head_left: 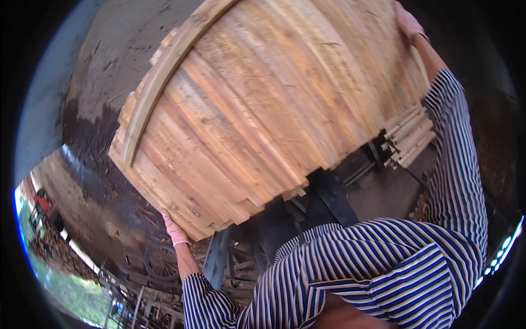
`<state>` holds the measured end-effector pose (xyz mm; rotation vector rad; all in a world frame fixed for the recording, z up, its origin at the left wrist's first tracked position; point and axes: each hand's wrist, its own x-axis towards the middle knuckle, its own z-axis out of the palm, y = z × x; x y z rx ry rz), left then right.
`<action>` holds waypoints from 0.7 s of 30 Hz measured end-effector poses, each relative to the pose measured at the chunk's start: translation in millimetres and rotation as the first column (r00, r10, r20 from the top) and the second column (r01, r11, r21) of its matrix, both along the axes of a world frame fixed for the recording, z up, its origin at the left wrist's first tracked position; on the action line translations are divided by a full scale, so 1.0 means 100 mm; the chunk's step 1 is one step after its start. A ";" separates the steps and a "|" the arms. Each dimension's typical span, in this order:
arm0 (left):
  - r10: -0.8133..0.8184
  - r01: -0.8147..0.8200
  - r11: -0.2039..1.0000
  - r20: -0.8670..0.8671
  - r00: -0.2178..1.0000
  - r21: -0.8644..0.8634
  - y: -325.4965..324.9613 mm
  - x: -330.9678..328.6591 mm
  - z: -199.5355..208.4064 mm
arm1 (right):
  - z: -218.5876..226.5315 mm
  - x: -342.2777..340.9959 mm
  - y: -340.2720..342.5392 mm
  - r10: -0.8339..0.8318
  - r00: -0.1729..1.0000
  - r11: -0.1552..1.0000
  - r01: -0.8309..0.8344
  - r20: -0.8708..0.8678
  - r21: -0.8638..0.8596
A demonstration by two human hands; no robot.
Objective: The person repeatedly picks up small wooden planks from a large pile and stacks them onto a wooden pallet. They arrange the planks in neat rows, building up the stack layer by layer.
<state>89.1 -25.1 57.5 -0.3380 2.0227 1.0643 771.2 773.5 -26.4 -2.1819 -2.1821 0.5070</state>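
A wide panel of rough wooden slats (246, 115) fills the upper middle, tilted in front of me. The slats lie side by side with uneven ends, and a long wooden batten (159, 85) crosses them near the left side. My left hand (175, 229), in a pink glove, grips the panel's lower left edge. At the upper right edge, my right hand (410, 23), also gloved in pink, has hold of the panel. The panel partly hides the fingers of both hands.
Below the panel's right side lies a pile of thin wooden strips (410, 137). A blue-grey metal post (217, 259) and a spoked wheel (161, 262) stand near my left forearm. At the far left are a person in red (41, 204) and stacked logs (66, 257).
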 end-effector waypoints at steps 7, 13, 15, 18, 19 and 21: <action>0.031 -0.031 1.000 0.090 0.995 -0.004 -0.07 -0.11 -0.03 | 1.04 -1.08 -1.37 -0.029 0.989 0.931 -0.025 0.142 0.364; -0.249 0.220 0.957 -0.147 0.957 -0.188 0.04 -0.14 0.03 | 0.05 -0.30 -3.64 -0.392 0.907 0.659 0.395 -0.156 0.640; -0.676 0.237 0.705 -0.531 0.512 -0.669 0.46 0.03 0.15 | 0.21 -0.47 -4.55 -0.562 0.792 0.713 0.610 -0.239 0.345; -0.611 0.539 0.661 -0.791 -0.017 -0.522 1.24 -0.19 0.34 | 0.52 -0.94 -5.50 -0.637 0.704 0.701 0.699 -0.314 0.144; -0.692 0.594 0.561 -0.721 -0.046 -0.577 1.67 -0.21 0.42 | 0.56 -1.00 -5.70 -0.588 0.758 0.749 0.642 -0.283 0.164; -0.816 0.535 0.435 -0.569 -0.106 -0.724 2.36 -0.31 0.44 | 0.44 -1.18 -5.94 -0.283 0.658 0.772 0.588 -0.698 0.241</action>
